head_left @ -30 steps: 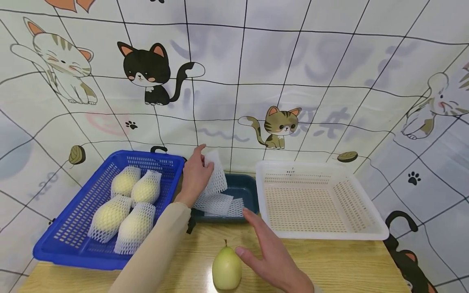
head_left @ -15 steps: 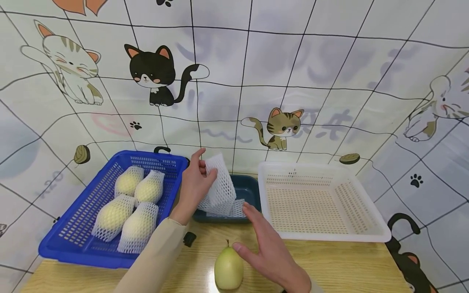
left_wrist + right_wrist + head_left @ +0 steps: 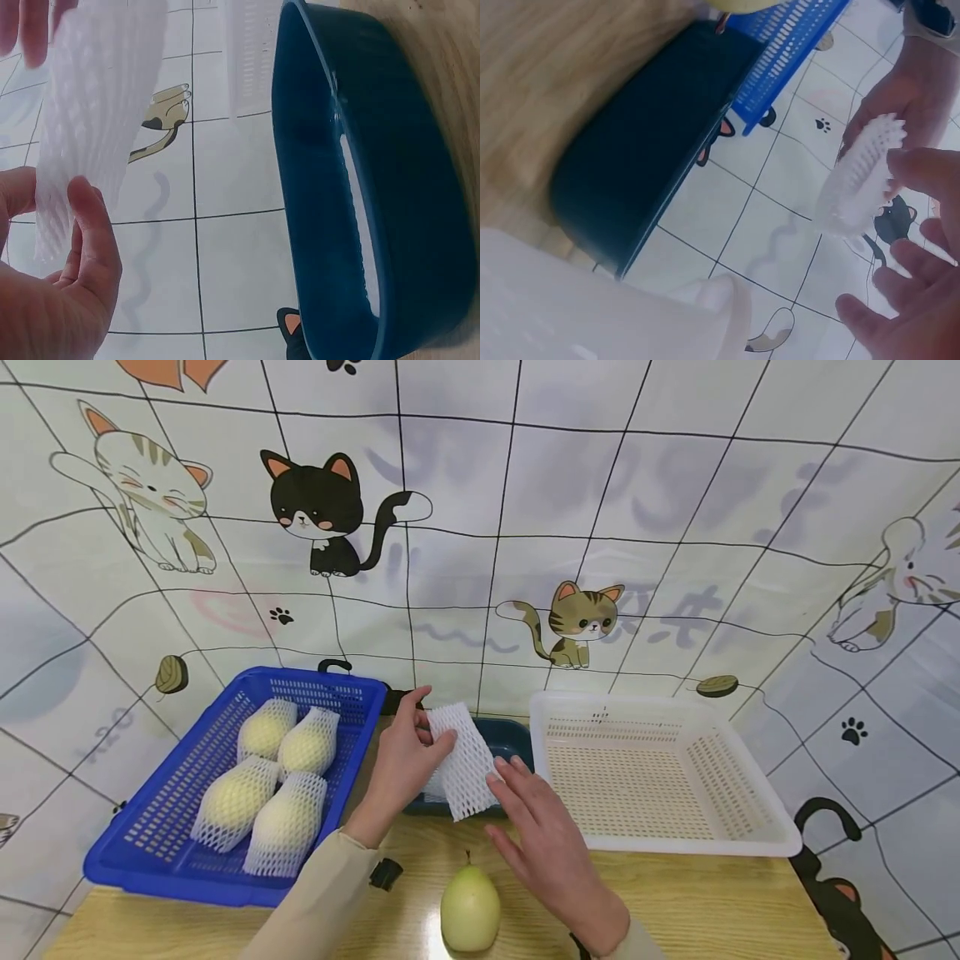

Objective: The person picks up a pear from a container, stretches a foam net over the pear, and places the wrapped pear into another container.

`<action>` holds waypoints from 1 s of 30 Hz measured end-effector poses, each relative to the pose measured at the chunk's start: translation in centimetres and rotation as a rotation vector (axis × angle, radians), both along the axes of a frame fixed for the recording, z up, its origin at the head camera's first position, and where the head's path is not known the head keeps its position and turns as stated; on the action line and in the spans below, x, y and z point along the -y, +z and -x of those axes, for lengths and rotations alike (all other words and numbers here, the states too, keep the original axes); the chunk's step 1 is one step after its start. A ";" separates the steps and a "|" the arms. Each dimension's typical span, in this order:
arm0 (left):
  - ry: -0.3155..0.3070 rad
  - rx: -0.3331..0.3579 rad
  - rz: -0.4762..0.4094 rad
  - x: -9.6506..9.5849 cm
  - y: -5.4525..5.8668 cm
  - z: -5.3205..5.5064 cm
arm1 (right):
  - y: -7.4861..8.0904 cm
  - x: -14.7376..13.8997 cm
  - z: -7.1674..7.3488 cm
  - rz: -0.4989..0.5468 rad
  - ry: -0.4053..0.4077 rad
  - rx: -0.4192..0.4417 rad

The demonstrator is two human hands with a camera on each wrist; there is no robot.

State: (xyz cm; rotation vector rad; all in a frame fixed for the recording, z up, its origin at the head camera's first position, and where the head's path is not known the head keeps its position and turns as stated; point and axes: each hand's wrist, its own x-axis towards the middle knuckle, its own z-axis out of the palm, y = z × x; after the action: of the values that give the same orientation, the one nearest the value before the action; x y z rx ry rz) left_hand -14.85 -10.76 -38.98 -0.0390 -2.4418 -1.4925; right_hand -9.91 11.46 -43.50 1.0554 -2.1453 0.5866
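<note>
A white foam net sleeve (image 3: 465,768) hangs over the dark teal tub (image 3: 513,737), pinched at its upper left end between the thumb and fingers of my left hand (image 3: 405,764). My right hand (image 3: 551,839) is at the sleeve's lower right edge with its fingers extended. In the right wrist view a fingertip overlaps the sleeve's end (image 3: 866,176); whether it touches cannot be told. More white netting lies inside the tub, mostly hidden behind the held sleeve. On the table below my hands stands a bare yellow-green pear (image 3: 470,910), stem up.
At the left, a blue basket (image 3: 120,872) holds several pears in foam nets (image 3: 285,822). A white perforated basket (image 3: 660,843) stands at the right. A small black object (image 3: 386,874) lies on the wooden table (image 3: 697,902). Behind is a cat-patterned sheet (image 3: 450,468).
My left hand has brought the sleeve up out of the tub and toward me, to the right. My right hand has moved up to the sleeve's edge. The pear stays put.
</note>
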 end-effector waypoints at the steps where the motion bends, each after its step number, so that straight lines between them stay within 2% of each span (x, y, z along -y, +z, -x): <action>1: -0.004 0.010 -0.002 0.0 0.0 -0.1 | 0.0 0.0 0.1 -0.018 -0.002 -0.015; 4: -0.015 0.042 -0.014 -0.2 0.0 -0.4 | -0.1 0.0 0.4 -0.073 -0.003 -0.039; 11: -0.050 0.105 0.001 -0.4 0.0 -0.9 | 0.0 0.4 0.7 -0.119 0.026 -0.058; 14: -0.063 0.120 -0.010 -0.5 0.0 -1.0 | -0.1 0.5 0.7 -0.104 0.035 -0.062; 18: -0.095 0.132 -0.071 -0.6 -0.2 -1.3 | -0.2 0.5 0.9 -0.021 0.045 -0.042; 21: -0.145 0.137 -0.181 -0.9 -0.5 -1.7 | -0.3 0.4 0.9 0.062 0.035 -0.004; 27: -0.331 0.124 -0.506 -1.4 -1.5 -2.8 | -0.4 0.4 1.0 0.202 -0.033 0.140; 30: -0.398 0.121 -0.618 -1.5 -2.0 -3.6 | -0.4 0.5 1.0 0.271 -0.038 0.218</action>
State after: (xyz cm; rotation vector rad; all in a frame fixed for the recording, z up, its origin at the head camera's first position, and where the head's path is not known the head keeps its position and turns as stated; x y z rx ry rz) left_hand -11.29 -9.23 -40.98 -0.3304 -2.0213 -2.4259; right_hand -10.91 10.95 -43.90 0.8319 -2.1852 0.9822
